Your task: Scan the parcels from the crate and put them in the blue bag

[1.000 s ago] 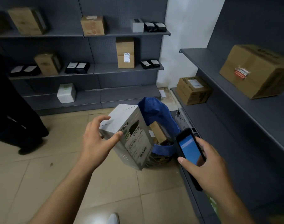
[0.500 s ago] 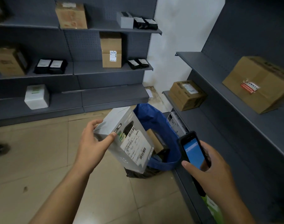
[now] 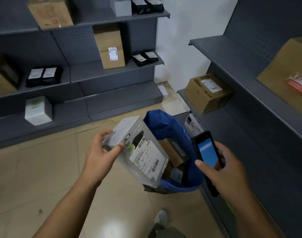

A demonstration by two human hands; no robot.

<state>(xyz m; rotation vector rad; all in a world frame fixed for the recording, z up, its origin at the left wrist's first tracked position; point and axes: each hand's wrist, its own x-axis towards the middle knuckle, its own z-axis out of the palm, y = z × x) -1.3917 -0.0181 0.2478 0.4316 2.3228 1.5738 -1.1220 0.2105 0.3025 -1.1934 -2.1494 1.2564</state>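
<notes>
My left hand (image 3: pixel 102 154) grips a grey box parcel (image 3: pixel 138 148) by its upper left corner, tilted, with its white barcode label facing me. Its lower end hangs over the left rim of the open blue bag (image 3: pixel 172 127), which stands on the floor by the right-hand shelving. Inside the bag lies a brown cardboard parcel (image 3: pixel 172 152) among other items. My right hand (image 3: pixel 220 170) holds a black handheld scanner (image 3: pixel 207 152) with a lit blue screen, just right of the bag. No crate is in view.
Grey shelving (image 3: pixel 112 73) along the back wall carries cardboard boxes, black pouches and a white box (image 3: pixel 38 109). The right-hand shelves (image 3: pixel 249 134) hold brown boxes (image 3: pixel 208 91). My shoe (image 3: pixel 161 217) stands on the tiled floor below the bag.
My view has turned right and closed in on the bag. The grey parcel has tilted further and dropped towards the bag's opening. The dark figure at the left has left the view.
</notes>
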